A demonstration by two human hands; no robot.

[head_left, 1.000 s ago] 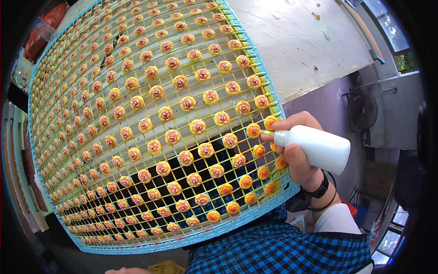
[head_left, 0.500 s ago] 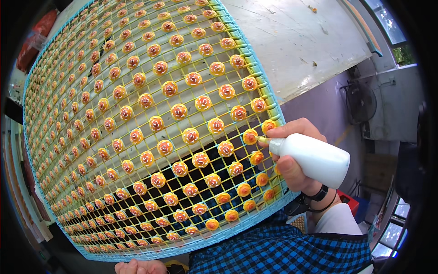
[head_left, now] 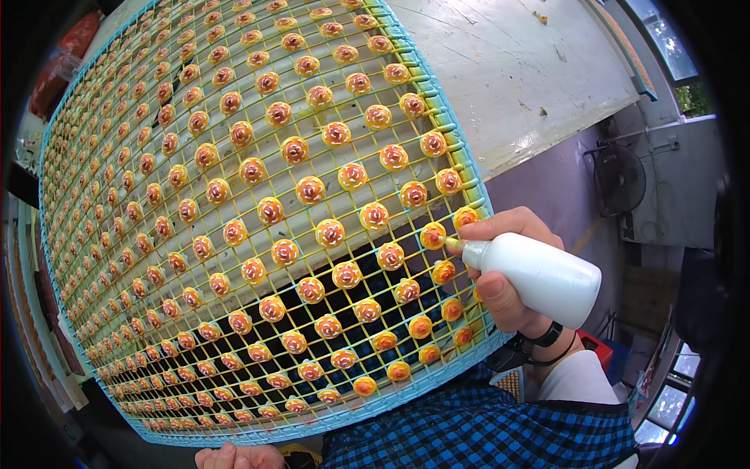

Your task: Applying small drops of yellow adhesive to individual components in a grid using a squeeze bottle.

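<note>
Rack [head_left: 437,109] of wire mesh fills everything left of the right hand [head_left: 508,270], looks stiff but light, best gripped by its blue rim. Bottle [head_left: 539,277], soft squeezable plastic, is wrapped in that hand, nozzle touching a small orange piece [head_left: 432,235]. Left hand [head_left: 234,456] barely shows below; can't tell its grip.

A scuffed white tabletop [head_left: 531,70] beyond — a dark fan [head_left: 619,180] by the grey wall
</note>
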